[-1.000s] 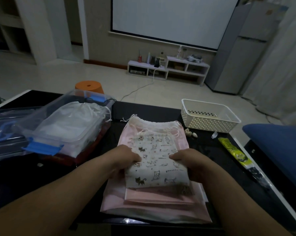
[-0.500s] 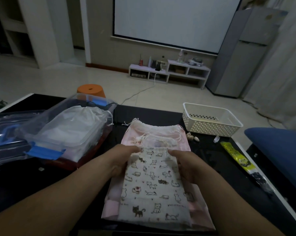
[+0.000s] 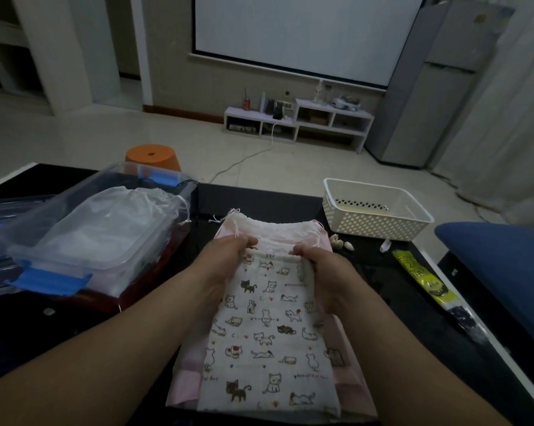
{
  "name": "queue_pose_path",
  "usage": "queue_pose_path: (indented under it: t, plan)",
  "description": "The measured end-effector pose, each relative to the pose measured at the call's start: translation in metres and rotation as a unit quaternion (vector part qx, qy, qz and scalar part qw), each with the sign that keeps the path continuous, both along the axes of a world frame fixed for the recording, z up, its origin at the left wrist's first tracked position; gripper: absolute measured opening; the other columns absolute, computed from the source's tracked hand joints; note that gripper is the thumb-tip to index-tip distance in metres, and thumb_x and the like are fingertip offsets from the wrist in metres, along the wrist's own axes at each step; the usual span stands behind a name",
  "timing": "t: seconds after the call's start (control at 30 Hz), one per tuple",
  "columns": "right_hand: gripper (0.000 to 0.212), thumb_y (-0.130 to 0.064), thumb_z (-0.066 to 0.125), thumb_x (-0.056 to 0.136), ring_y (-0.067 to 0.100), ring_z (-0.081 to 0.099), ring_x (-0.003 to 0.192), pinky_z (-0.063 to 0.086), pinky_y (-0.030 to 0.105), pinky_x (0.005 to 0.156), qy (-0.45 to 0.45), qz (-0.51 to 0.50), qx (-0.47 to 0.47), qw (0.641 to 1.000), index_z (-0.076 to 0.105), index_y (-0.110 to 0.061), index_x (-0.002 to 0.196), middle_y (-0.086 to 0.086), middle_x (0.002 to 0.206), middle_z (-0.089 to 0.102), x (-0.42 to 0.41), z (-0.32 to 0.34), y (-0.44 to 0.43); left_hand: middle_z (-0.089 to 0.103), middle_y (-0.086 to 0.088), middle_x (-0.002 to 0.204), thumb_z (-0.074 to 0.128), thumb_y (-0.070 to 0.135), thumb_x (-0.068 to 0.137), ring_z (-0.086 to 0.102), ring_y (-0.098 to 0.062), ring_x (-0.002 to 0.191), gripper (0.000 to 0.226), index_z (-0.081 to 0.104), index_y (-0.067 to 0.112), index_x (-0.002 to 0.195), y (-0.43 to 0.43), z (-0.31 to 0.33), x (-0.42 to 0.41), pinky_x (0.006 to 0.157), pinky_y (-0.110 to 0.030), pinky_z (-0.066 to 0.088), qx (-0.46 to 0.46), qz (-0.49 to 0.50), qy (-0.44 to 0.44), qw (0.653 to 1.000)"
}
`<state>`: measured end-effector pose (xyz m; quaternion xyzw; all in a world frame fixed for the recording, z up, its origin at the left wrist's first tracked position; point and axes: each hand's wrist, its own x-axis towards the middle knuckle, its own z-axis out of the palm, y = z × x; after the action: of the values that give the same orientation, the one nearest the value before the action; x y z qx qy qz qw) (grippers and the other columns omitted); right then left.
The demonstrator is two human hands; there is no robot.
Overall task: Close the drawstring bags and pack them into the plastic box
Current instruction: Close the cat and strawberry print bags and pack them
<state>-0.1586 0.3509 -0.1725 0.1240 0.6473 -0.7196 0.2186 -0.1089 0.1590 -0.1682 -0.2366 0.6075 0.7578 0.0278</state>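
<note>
A white drawstring bag printed with cats (image 3: 268, 333) lies on top of a stack of pink bags (image 3: 348, 376) on the black table (image 3: 382, 302). My left hand (image 3: 225, 262) grips the cat bag's top left corner. Its top right corner is gripped by my right hand (image 3: 321, 272). The bag's mouth is bunched between the two hands. To the left stands the clear plastic box (image 3: 102, 229) with blue latches, and a white drawstring bag (image 3: 118, 210) lies inside it.
A clear lid (image 3: 1, 216) lies at the far left. A white perforated basket (image 3: 373, 210) stands at the back right, with small shells (image 3: 341, 242) beside it. A yellow and black packet (image 3: 425, 281) lies near the table's right edge. A blue cushion (image 3: 502, 272) is further right.
The cat bag has slid toward me over the pink stack. Both hands have shifted from its sides up to its top corners, and the mouth has gathered narrower.
</note>
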Motion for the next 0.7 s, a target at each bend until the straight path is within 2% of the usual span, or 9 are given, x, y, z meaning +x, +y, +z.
queue_pose_path:
  t: [0.1,0.2,0.27,0.33,0.4,0.5,0.6,0.7]
  plan:
    - [0.025,-0.024,0.061,0.102,0.028,0.074,0.098,0.059,0.048,0.093,0.005,-0.044,-0.044,0.998,0.076,-0.009,0.089,0.013,0.106,0.079,-0.003,0.001,0.000,0.077,-0.010,0.089,0.054,0.026,0.107,0.071,-0.022,0.071,0.029,0.072,0.003,0.105,-0.005,0.000,-0.002,0.073,-0.036,0.062,0.082,0.045,0.024,0.995]
    - [0.023,-0.023,0.055,0.107,0.028,0.074,0.100,0.059,0.047,0.091,-0.001,-0.076,-0.106,0.991,0.069,-0.009,0.095,0.014,0.109,0.078,-0.001,0.007,-0.001,0.068,-0.009,0.073,0.050,0.028,0.108,0.063,-0.021,0.066,0.030,0.066,0.002,0.105,-0.007,0.002,0.000,0.071,-0.036,0.055,0.151,0.069,0.013,0.986]
    - [0.019,-0.022,0.054,0.107,0.029,0.074,0.097,0.061,0.044,0.089,-0.009,-0.094,-0.147,0.985,0.064,-0.008,0.100,0.014,0.100,0.077,0.003,0.014,-0.001,0.062,-0.004,0.062,0.048,0.025,0.108,0.062,-0.022,0.068,0.030,0.066,0.001,0.106,-0.009,0.000,0.000,0.074,-0.037,0.054,0.135,0.077,0.015,0.988]
    - [0.020,-0.024,0.053,0.108,0.029,0.071,0.093,0.060,0.042,0.087,-0.014,-0.102,-0.177,0.979,0.062,-0.010,0.096,0.011,0.088,0.074,0.006,0.018,0.000,0.057,-0.001,0.055,0.047,0.028,0.109,0.069,-0.023,0.069,0.031,0.068,0.005,0.107,-0.010,-0.004,0.000,0.084,-0.042,0.056,0.107,0.089,0.026,0.990]
    - [0.021,-0.024,0.056,0.107,0.027,0.069,0.093,0.058,0.041,0.088,-0.010,-0.104,-0.180,0.978,0.064,-0.011,0.093,0.009,0.087,0.073,0.008,0.019,0.000,0.058,-0.002,0.055,0.049,0.026,0.107,0.070,-0.019,0.061,0.026,0.067,0.008,0.111,-0.009,-0.005,0.001,0.085,-0.043,0.056,0.109,0.099,0.036,0.988]
    - [0.019,-0.025,0.065,0.102,0.023,0.069,0.102,0.057,0.041,0.090,0.005,-0.124,-0.136,0.983,0.072,-0.007,0.102,0.007,0.100,0.075,0.010,0.020,0.000,0.072,-0.013,0.075,0.054,0.021,0.104,0.069,-0.027,0.069,0.019,0.065,0.009,0.114,-0.008,-0.004,0.002,0.076,-0.042,0.057,0.157,0.110,0.042,0.981]
    - [0.027,-0.034,0.063,0.104,0.022,0.070,0.104,0.057,0.040,0.078,0.019,-0.121,-0.069,0.990,0.075,-0.012,0.111,0.006,0.111,0.076,0.014,0.020,0.000,0.074,-0.016,0.092,0.058,0.020,0.103,0.066,-0.025,0.079,0.019,0.067,0.008,0.113,-0.006,-0.001,0.004,0.072,-0.036,0.056,0.191,0.118,0.055,0.973]
    - [0.038,-0.046,0.056,0.105,0.021,0.066,0.104,0.056,0.044,0.091,0.072,-0.104,0.063,0.990,0.079,-0.015,0.103,0.005,0.112,0.073,0.011,0.014,0.005,0.074,-0.020,0.105,0.061,0.024,0.101,0.065,-0.027,0.089,0.026,0.069,0.005,0.117,-0.006,-0.001,0.003,0.081,-0.038,0.057,0.200,0.118,0.060,0.971]
